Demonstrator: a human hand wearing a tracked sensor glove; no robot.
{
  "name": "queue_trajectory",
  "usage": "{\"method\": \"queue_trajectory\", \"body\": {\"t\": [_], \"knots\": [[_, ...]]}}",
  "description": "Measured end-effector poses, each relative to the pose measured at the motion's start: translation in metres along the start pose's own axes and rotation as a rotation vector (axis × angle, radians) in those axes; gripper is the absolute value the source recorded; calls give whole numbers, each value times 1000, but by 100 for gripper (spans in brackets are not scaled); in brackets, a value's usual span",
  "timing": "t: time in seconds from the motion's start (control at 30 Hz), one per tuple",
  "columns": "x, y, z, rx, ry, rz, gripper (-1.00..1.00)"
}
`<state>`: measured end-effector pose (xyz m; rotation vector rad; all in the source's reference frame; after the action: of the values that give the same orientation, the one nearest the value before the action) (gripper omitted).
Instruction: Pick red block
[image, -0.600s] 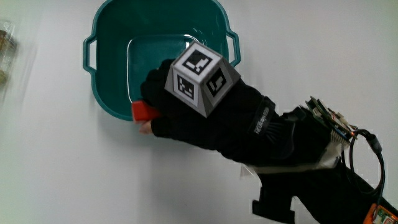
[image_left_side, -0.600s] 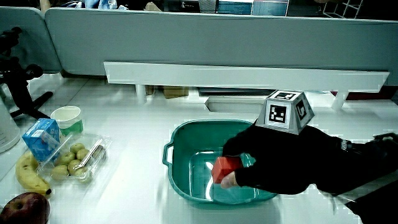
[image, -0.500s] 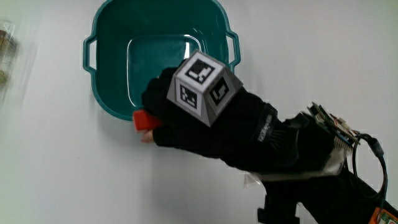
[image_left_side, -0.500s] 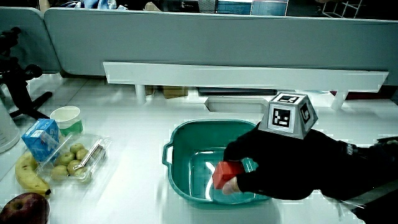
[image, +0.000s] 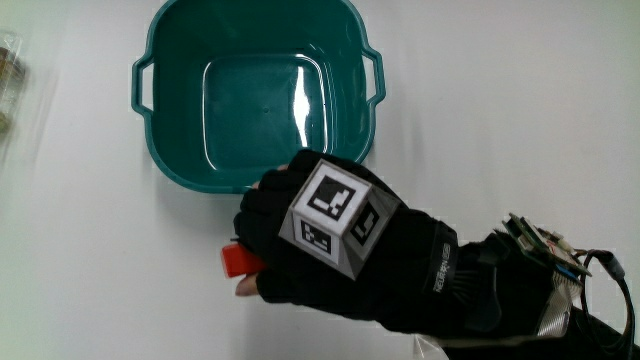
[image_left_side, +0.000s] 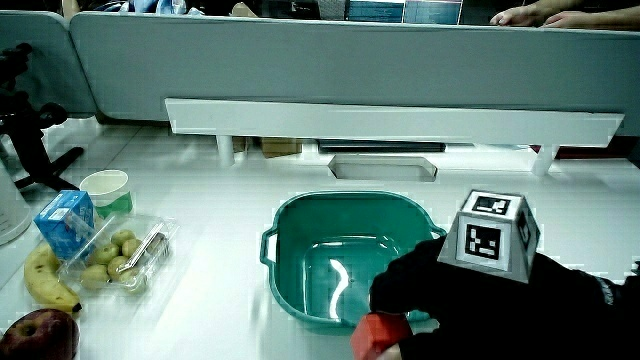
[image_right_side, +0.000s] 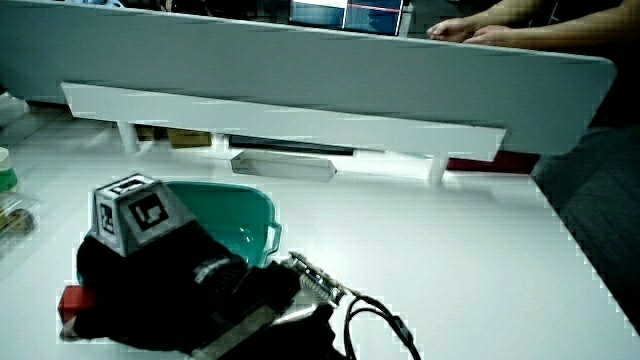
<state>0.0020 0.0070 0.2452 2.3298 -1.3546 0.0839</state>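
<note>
The red block (image: 237, 260) is held in the fingertips of the black-gloved hand (image: 300, 250), nearer to the person than the teal tub (image: 170, 90). The patterned cube (image: 333, 213) sits on the back of the hand. In both side views the red block (image_left_side: 375, 333) (image_right_side: 73, 298) shows at the fingertips, just outside the tub's rim (image_left_side: 300, 312) (image_right_side: 262, 208). The hand (image_left_side: 440, 305) (image_right_side: 135, 280) is curled around the block. The tub holds nothing that I can see.
In a side view, a banana (image_left_side: 45, 278), a red apple (image_left_side: 40, 335), a clear pack of kiwis (image_left_side: 120, 262), a blue carton (image_left_side: 68, 222) and a white cup (image_left_side: 107, 189) lie beside the tub. A low partition (image_left_side: 330, 70) runs along the table's edge.
The hand has pulled the red block out over the tub's rim toward the person; it now sits over the table beside the tub.
</note>
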Motion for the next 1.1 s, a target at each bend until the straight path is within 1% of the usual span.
{"method": "queue_trajectory", "body": {"t": [0.03, 0.07, 0.1, 0.27, 0.3, 0.33, 0.57, 0.6, 0.67, 0.83, 0.93, 0.97, 1.03, 1.1], "knots": [[-2, -1, -2, -4, -7, 8, 0], [-3, -2, -3, -5, 2, 12, 0], [-5, -3, -4, 1, -13, 24, 0], [-8, -5, -19, -35, -5, 23, 0], [-9, -5, -19, -28, -10, 32, 0], [-10, -5, -22, -40, -8, 30, 0], [-12, -5, -37, -58, -8, 34, 0], [-12, -4, -39, -62, -3, 27, 0], [-12, -3, -46, -70, -5, 30, 0], [-11, 3, -61, -99, -26, 1, 0], [-9, 6, -68, -101, -33, -13, 0], [-9, 6, -69, -100, -33, -8, 0], [-7, 9, -75, -111, -27, -18, 0], [-6, 12, -80, -122, -39, -20, 0]]}}
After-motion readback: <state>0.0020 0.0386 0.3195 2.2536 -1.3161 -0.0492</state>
